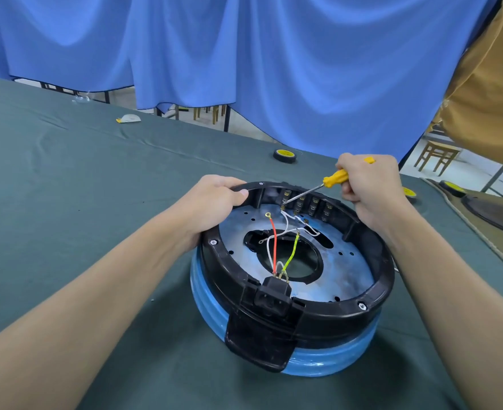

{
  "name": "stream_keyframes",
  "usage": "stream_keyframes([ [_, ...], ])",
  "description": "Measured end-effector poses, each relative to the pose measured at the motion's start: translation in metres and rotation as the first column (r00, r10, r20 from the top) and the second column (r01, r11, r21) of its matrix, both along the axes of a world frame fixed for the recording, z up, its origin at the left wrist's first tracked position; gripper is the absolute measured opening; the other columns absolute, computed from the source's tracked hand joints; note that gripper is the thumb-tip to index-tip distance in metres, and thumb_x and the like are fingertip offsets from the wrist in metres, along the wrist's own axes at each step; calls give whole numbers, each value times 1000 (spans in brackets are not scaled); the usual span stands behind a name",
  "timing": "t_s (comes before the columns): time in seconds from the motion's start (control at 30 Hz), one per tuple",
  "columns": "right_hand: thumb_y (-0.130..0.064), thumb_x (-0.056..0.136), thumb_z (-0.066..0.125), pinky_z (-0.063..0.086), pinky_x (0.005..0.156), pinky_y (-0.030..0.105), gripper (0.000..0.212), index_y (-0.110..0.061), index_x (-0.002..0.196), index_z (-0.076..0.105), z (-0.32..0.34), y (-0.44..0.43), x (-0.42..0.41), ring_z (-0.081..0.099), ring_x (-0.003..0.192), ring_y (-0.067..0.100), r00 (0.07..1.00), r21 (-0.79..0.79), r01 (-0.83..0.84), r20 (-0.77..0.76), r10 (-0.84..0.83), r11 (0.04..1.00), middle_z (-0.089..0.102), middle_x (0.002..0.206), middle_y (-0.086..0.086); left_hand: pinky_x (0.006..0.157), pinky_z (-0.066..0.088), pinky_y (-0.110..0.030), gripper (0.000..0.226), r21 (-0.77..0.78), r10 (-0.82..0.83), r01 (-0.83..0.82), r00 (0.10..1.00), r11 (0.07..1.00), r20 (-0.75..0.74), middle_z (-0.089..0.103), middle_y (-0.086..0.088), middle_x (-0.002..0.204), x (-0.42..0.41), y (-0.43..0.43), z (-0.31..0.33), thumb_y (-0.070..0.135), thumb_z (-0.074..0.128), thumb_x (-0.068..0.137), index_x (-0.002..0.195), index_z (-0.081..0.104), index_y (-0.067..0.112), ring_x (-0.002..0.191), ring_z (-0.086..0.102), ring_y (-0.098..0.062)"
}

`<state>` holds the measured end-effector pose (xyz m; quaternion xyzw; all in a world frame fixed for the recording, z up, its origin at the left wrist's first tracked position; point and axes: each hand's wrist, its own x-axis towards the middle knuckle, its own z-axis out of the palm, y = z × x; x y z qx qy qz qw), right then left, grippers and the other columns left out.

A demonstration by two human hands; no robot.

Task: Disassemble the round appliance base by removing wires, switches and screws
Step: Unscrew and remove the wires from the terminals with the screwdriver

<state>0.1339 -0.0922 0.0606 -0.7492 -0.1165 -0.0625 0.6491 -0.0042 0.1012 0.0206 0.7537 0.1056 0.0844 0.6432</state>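
The base (pixel 336 362) stood on the green-clothed surface (pixel 66 202), nearer its right edge than its left, blue wall down and black rim up. To the left, cloth ran wide toward the far edge, where a small white object (pixel 129 118) lay. A tape roll (pixel 285 155) sat near the far edge just beyond the base, and a second roll (pixel 410 193) lay by the right edge behind the right wrist. A blue curtain (pixel 244 54) hung past the far edge.

The left hand (pixel 211 202) reached in from the near edge, and its grip was closed on the rim at the base's far-left side, thumb over the top. The right hand (pixel 368 187) hovered over the far-right rim, its grip curled tight round the yellow handle of a screwdriver (pixel 334 178). The shaft slanted down and left, with the tip at a terminal in the row of switches (pixel 312 206) along the far inner wall.

Inside the rim lay a metal plate (pixel 350 261) with a central opening. White wires (pixel 286 221) ran from the terminals. A red wire (pixel 274 247) and a green-yellow wire (pixel 292 253) rose from the socket (pixel 272 295) at the near rim, and the red wire's ring end lay loose over the plate. Hex screws (pixel 361 305) sat in the rim.
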Motion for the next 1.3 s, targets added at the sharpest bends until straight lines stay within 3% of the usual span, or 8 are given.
stream_keyframes([
  [0.5, 2, 76, 53, 14, 43, 19, 31, -14, 59, 33, 20, 14, 16, 23, 43, 17, 997, -159, -12, -77, 0, 987, 28, 49, 3, 97, 53, -46, 28, -14, -2, 2, 1000, 1000, -5, 77, -4, 99, 0, -2, 1, 13, 50, 101, 100, 76, 23, 99, 72, -26],
  [0.93, 2, 77, 53, 15, 40, 18, 27, -12, 60, 38, 20, 25, 12, 26, 35, 13, 980, -277, -177, -141, 143, 944, 32, 36, 0, 88, 57, -39, 30, -15, -19, 19, 1000, 1000, 7, 77, -5, 97, -2, -4, 5, 10, 48, 102, 98, 75, 21, 96, 73, -25],
  [1.07, -1, 77, 56, 15, 42, 20, 26, -11, 61, 38, 26, 10, 8, 25, 41, 17, 987, -240, -160, -73, 146, 957, 32, 40, 3, 86, 57, -37, 30, -19, -26, 26, 1000, 999, 6, 77, -5, 96, -2, -3, 2, 10, 48, 102, 98, 76, 21, 95, 73, -25],
  [1.13, -4, 78, 58, 18, 43, 22, 20, -3, 63, 45, 30, -1, 0, 25, 44, 18, 987, -241, -147, 22, 157, 959, 33, 48, 8, 87, 57, -38, 30, -16, -21, 21, 1000, 1000, 4, 77, -6, 97, -2, -2, 2, 10, 48, 102, 98, 76, 20, 97, 73, -26],
  [1.2, -11, 79, 61, 22, 44, 22, 27, 8, 64, 48, 32, -15, -12, 28, 45, 19, 978, -203, -120, 145, 151, 972, 37, 57, 13, 95, 54, -43, 29, -8, -12, 12, 1000, 1000, 1, 77, -7, 100, -1, -2, 1, 11, 49, 101, 99, 76, 20, 101, 71, -28],
  [1.3, -22, 78, 65, 26, 42, 17, 35, -8, 49, 51, 36, -34, -37, 33, 43, 17, 959, -98, -86, 262, 109, 992, 42, 51, 9, 98, 52, -45, 29, -9, -5, 5, 1000, 1000, 1, 76, -8, 101, 0, -2, 2, 10, 49, 101, 99, 77, 19, 102, 71, -28],
])
